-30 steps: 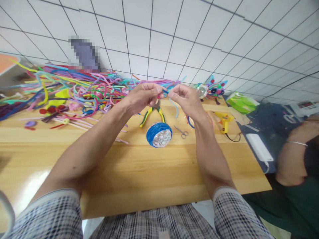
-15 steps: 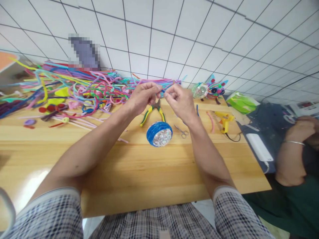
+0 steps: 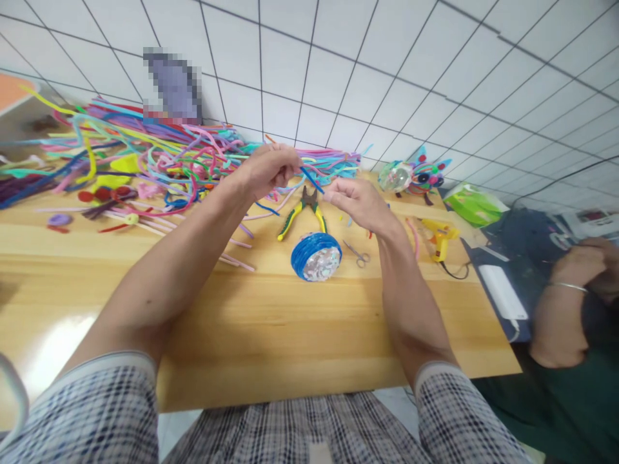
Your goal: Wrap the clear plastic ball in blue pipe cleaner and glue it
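A blue pipe cleaner point(image 3: 312, 180) stretches between my two hands above the table. My left hand point(image 3: 272, 169) is closed around its upper end, and my right hand point(image 3: 352, 198) pinches the lower end. Just below the hands lie pliers point(image 3: 306, 212) with yellow and green handles, jaws pointing away from me. Nearer to me sits a round ball point(image 3: 316, 256), wrapped in blue strands on one side and showing clear, glittery material on the other. Small scissors point(image 3: 358, 256) rest to the right of the ball.
Many coloured pipe cleaners point(image 3: 159, 154) are heaped at the back left. A yellow glue gun point(image 3: 439, 237) with a cord lies to the right, near a decorated craft figure point(image 3: 425, 177) and a green packet point(image 3: 476, 205). A co-worker's arm point(image 3: 563, 309) is at the far right.
My hands have moved apart, and a longer piece of the blue pipe cleaner now shows between them. The camera view has shifted slightly.
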`<control>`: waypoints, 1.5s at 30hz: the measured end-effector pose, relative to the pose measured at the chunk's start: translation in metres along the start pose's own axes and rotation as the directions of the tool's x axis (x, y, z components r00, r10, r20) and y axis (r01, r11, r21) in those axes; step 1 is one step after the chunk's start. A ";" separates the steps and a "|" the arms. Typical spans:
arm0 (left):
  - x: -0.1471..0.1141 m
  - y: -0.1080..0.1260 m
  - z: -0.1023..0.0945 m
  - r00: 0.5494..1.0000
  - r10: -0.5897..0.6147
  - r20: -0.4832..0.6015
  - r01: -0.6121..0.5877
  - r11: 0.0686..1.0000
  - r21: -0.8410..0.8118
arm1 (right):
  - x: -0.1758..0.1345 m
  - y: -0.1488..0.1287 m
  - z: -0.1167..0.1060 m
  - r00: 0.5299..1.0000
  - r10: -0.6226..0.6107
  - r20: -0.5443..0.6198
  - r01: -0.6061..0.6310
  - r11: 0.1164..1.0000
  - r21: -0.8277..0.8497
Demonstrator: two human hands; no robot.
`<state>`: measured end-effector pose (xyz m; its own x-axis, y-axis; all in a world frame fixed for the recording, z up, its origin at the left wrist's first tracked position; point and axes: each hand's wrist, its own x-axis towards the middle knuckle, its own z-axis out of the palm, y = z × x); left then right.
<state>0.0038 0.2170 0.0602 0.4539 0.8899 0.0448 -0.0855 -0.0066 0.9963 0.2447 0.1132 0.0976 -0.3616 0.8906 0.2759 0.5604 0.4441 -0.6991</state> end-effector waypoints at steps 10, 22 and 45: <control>-0.002 0.002 0.014 0.987 -0.110 0.116 0.131 0.974 -0.185 | 0.001 0.002 0.009 0.990 0.064 -0.123 -0.049 0.991 0.121; -0.017 0.012 0.045 0.989 -0.134 -0.061 0.118 0.970 -0.213 | 0.004 0.003 0.029 0.966 -0.036 -0.256 -0.001 0.990 -0.144; -0.025 0.018 0.055 0.996 -0.069 -0.061 0.049 0.961 -0.273 | 0.010 0.011 0.014 0.974 0.206 -0.098 -0.158 0.918 0.365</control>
<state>0.0399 0.1696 0.0808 0.4033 0.9146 -0.0282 -0.3016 0.1620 0.9396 0.2372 0.1257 0.0835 -0.1637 0.9682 0.1890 0.2993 0.2313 -0.9257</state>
